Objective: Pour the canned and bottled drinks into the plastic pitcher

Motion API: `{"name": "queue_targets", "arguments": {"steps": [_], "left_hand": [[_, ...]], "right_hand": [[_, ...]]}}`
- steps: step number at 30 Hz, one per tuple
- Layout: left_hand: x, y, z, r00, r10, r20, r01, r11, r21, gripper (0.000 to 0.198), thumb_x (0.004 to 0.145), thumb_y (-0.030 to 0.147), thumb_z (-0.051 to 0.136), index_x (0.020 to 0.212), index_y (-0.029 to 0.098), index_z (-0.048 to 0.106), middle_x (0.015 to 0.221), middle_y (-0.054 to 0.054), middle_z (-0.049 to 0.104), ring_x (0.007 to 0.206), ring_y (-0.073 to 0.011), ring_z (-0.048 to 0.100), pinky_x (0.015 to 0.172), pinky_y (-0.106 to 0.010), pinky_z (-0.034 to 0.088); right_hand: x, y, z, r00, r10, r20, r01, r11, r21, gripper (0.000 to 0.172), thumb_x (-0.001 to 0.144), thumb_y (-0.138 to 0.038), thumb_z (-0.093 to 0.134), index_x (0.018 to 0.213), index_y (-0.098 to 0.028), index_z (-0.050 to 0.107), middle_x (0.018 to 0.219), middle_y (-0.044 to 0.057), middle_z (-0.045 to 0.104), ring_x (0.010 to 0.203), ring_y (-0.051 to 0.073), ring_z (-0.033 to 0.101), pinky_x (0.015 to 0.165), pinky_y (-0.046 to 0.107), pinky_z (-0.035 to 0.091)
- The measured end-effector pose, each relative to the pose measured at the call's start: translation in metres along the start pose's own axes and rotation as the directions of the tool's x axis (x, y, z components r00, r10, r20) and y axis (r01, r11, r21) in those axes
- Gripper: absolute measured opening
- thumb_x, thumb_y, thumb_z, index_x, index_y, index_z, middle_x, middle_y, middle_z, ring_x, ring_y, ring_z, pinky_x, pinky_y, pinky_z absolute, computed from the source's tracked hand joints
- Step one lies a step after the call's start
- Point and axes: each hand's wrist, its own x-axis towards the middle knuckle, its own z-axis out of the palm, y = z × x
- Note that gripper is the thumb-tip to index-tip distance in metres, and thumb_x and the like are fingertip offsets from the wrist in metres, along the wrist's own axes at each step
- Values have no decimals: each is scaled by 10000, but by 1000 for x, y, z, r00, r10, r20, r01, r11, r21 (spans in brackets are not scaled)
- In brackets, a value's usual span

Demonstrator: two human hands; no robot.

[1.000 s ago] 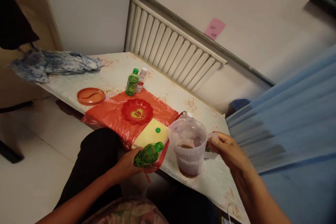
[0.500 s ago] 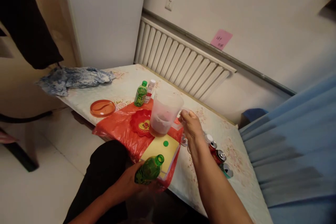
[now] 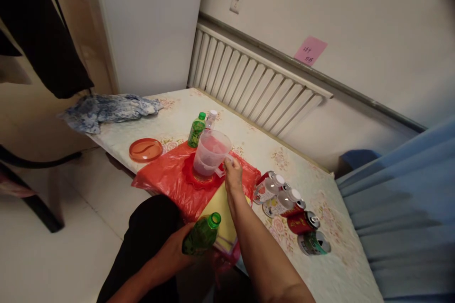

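My right hand (image 3: 232,175) is closed on the handle of a clear plastic jug (image 3: 210,153) with a little brownish liquid in it. The jug stands on a red flower-shaped plate (image 3: 192,181), which lies on a red plastic bag (image 3: 167,177). My left hand (image 3: 177,253) grips an open green bottle (image 3: 202,234), tilted, at the table's near edge above my lap. A yellow pad (image 3: 220,206) lies under my right forearm, partly hidden.
A capped green bottle (image 3: 196,130) and a small clear bottle (image 3: 211,118) stand behind the jug. An orange lid (image 3: 145,150) lies to the left, a blue cloth (image 3: 106,109) at the far corner. Bottles and cans (image 3: 291,213) lie on the right. A radiator (image 3: 256,85) runs behind the table (image 3: 330,265).
My right hand has carried the jug from the near right across to the left and away, and set it down on the red plate. My left hand has kept hold of the green bottle.
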Motion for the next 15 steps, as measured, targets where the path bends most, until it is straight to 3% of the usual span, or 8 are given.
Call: {"name": "queue_targets", "arguments": {"steps": [3, 7, 11, 15], "left_hand": [[1, 0, -1, 1000, -1, 10, 1, 1000, 7, 637, 641, 181, 663, 1271, 198, 571, 1227, -54, 681, 1081, -283, 638, 932, -365, 510], [3, -4, -1, 1000, 10, 8, -10, 999, 37, 694, 613, 150, 655, 1297, 200, 547, 1264, -55, 661, 1159, -288, 604, 990, -363, 474], [2, -5, 2, 1000, 17, 21, -18, 999, 39, 686, 638, 171, 650, 1312, 189, 527, 1247, -58, 666, 1126, -276, 618, 963, -362, 490], [1, 1, 7, 999, 21, 26, -22, 999, 32, 681, 634, 178, 641, 1306, 186, 531, 1218, -53, 672, 1092, -274, 623, 936, -350, 499]], "right_hand": [[1, 0, -14, 998, 4, 64, 3, 994, -113, 316, 800, -488, 556, 851, -176, 576, 741, -18, 596, 688, 120, 508, 638, 229, 432], [1, -5, -55, 993, 36, 110, 4, 939, -343, 334, 807, -412, 591, 1045, -178, 614, 906, 31, 660, 845, 171, 570, 749, 273, 449], [-21, 7, -94, 977, 139, 163, -14, 800, -600, 279, 654, -246, 737, 912, -167, 667, 827, 26, 639, 825, 198, 566, 781, 300, 423], [-51, 27, -106, 944, 232, 236, 14, 684, -729, 299, 622, -135, 737, 915, -158, 684, 966, 72, 627, 909, 219, 569, 849, 315, 404]]}}
